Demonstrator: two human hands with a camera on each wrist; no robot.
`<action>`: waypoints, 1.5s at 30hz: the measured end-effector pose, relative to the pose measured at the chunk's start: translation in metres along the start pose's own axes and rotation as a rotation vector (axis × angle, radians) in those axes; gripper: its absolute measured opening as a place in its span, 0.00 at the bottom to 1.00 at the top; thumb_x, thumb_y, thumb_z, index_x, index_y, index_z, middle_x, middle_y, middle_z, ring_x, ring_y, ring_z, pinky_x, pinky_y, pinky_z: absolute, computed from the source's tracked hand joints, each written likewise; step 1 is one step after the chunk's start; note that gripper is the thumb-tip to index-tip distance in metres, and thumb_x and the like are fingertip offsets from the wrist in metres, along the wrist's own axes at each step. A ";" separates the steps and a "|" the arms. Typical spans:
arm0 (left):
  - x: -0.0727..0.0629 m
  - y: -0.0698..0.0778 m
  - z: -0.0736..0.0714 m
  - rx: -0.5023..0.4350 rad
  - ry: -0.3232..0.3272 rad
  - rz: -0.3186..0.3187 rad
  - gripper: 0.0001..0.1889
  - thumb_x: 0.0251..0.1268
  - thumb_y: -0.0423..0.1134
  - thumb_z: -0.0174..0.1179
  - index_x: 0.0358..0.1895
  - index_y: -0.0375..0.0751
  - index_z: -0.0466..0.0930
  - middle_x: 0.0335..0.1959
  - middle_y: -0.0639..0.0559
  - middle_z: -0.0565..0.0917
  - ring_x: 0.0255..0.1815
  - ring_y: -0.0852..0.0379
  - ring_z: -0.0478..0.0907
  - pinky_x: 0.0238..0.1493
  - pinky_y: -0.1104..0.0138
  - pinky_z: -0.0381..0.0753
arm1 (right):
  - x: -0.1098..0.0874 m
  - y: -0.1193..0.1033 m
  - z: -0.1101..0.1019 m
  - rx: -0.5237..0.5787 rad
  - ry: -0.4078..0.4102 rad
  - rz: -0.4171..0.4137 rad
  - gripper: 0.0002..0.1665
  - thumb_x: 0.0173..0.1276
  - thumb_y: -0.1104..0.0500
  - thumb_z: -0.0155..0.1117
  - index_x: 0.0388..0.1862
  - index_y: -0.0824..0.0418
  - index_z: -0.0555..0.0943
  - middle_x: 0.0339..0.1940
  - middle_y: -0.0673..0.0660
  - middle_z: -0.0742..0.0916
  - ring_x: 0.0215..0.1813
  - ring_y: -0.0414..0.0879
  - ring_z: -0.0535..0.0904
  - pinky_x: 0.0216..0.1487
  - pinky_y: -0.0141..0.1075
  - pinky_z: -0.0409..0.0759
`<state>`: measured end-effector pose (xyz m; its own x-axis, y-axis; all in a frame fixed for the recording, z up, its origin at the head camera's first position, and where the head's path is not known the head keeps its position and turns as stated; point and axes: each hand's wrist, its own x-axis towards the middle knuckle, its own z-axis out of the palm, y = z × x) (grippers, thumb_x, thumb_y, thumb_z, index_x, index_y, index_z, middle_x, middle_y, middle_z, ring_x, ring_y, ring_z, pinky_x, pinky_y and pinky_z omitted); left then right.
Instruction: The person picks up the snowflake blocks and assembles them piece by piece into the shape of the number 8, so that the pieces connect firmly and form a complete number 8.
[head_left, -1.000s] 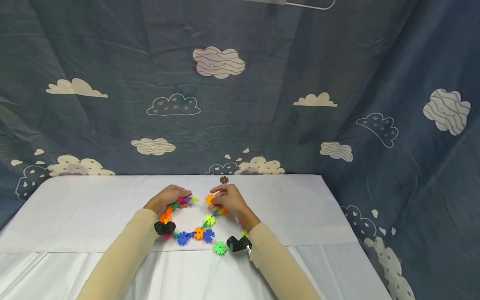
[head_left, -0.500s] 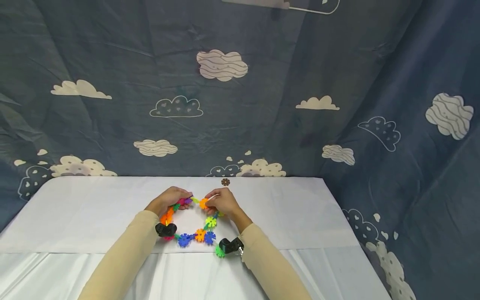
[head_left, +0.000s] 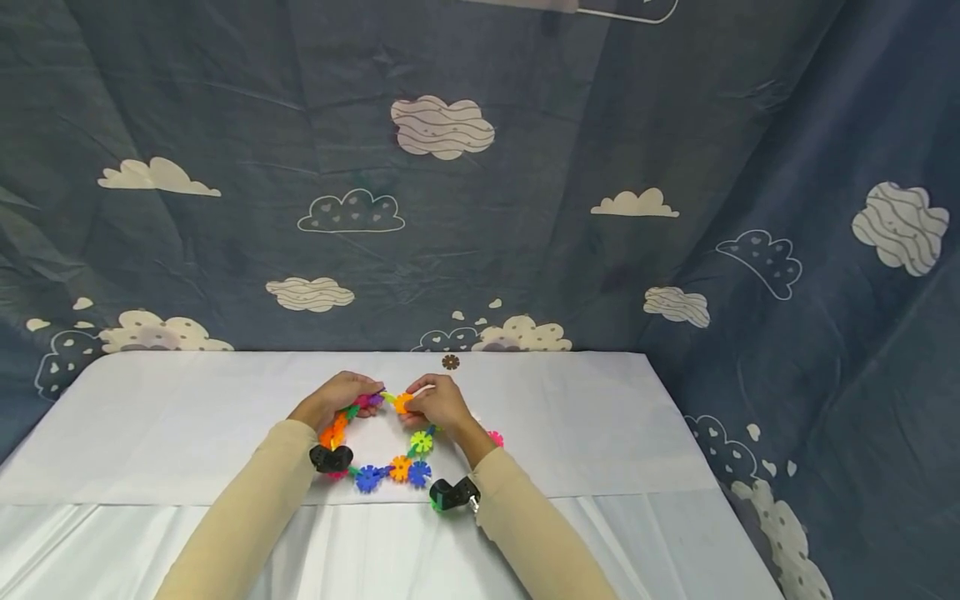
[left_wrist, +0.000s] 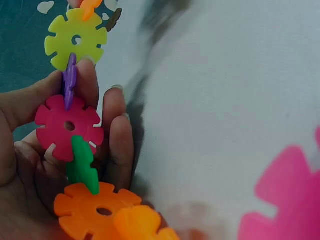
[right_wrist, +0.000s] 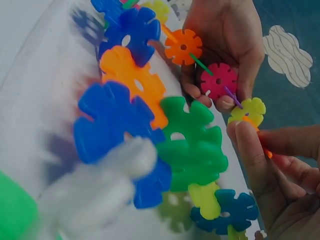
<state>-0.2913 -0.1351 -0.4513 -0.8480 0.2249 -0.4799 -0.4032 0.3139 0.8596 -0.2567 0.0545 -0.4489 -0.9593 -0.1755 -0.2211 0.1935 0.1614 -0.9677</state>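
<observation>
A ring-shaped chain of notched, flower-like plastic discs lies between my hands. My left hand (head_left: 336,396) holds its far left part, pinching a purple disc (left_wrist: 70,82) between thumb and finger. A pink disc (left_wrist: 69,125), a green disc (left_wrist: 84,165) and an orange disc run below it against the palm and fingers. Beyond the purple one sticks out a yellow disc (left_wrist: 75,40). Opposite, my right hand (head_left: 442,404) pinches another orange disc (head_left: 402,403), whose edge meets the yellow disc; the fingertips partly hide that meeting point in the right wrist view.
A brown disc (head_left: 450,362) lies at the table's back edge. The chain's near side includes a blue disc (head_left: 367,478). Near the right forearm are a pink disc (head_left: 495,437) and a mostly hidden green disc (head_left: 437,505). A cloud-print curtain (head_left: 525,167) hangs behind the white table.
My right hand has moved left with the orange disc, closing the gap to the yellow disc. The left hand has stayed nearly still. The pink disc beside the right forearm now shows.
</observation>
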 end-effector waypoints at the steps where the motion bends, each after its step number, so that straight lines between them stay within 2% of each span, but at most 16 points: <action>1: 0.000 0.000 0.000 0.001 -0.001 0.004 0.16 0.73 0.40 0.53 0.51 0.28 0.76 0.27 0.52 0.82 0.23 0.62 0.77 0.31 0.73 0.81 | 0.000 0.001 0.001 0.000 0.006 -0.003 0.09 0.60 0.74 0.64 0.40 0.70 0.77 0.23 0.59 0.85 0.19 0.43 0.82 0.25 0.33 0.84; 8: -0.002 0.000 0.002 -0.001 0.018 0.017 0.15 0.72 0.39 0.54 0.49 0.29 0.76 0.27 0.52 0.82 0.24 0.62 0.76 0.31 0.72 0.81 | -0.002 -0.001 0.007 -0.017 0.068 0.024 0.09 0.59 0.75 0.66 0.38 0.70 0.77 0.24 0.60 0.84 0.19 0.43 0.81 0.26 0.33 0.84; 14: -0.003 0.001 0.003 0.006 0.059 -0.004 0.16 0.72 0.40 0.55 0.51 0.28 0.76 0.27 0.52 0.82 0.25 0.60 0.77 0.32 0.72 0.81 | -0.004 -0.001 0.013 -0.057 0.123 0.043 0.10 0.59 0.74 0.66 0.38 0.68 0.78 0.25 0.59 0.83 0.19 0.42 0.82 0.25 0.32 0.84; 22: -0.002 0.001 0.004 0.023 0.089 0.000 0.17 0.71 0.40 0.56 0.52 0.28 0.77 0.28 0.51 0.82 0.26 0.60 0.77 0.33 0.72 0.82 | -0.005 -0.002 0.016 -0.025 0.156 0.040 0.10 0.59 0.75 0.66 0.38 0.69 0.78 0.24 0.59 0.82 0.18 0.42 0.81 0.25 0.33 0.84; 38: -0.001 0.000 0.009 0.072 0.130 -0.012 0.13 0.70 0.39 0.57 0.46 0.30 0.79 0.24 0.51 0.81 0.24 0.60 0.76 0.30 0.71 0.79 | -0.004 -0.004 0.015 -0.063 0.156 0.080 0.09 0.57 0.76 0.66 0.36 0.68 0.79 0.24 0.59 0.80 0.18 0.44 0.81 0.25 0.32 0.83; 43: 0.000 -0.001 0.009 0.105 0.135 0.001 0.14 0.69 0.40 0.58 0.46 0.30 0.80 0.24 0.52 0.83 0.24 0.61 0.78 0.30 0.72 0.79 | -0.001 -0.001 0.016 -0.050 0.151 0.058 0.10 0.56 0.78 0.66 0.36 0.69 0.80 0.23 0.58 0.80 0.18 0.44 0.81 0.24 0.33 0.84; 45: 0.001 0.000 0.008 0.104 0.128 0.011 0.14 0.70 0.39 0.57 0.47 0.29 0.80 0.25 0.52 0.83 0.25 0.61 0.78 0.31 0.71 0.80 | 0.000 -0.001 0.015 -0.078 0.143 0.032 0.09 0.57 0.77 0.66 0.37 0.69 0.80 0.23 0.57 0.80 0.19 0.45 0.82 0.24 0.33 0.84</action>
<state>-0.2891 -0.1272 -0.4529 -0.8917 0.1110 -0.4388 -0.3619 0.4071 0.8386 -0.2540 0.0400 -0.4494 -0.9735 -0.0298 -0.2269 0.2133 0.2408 -0.9469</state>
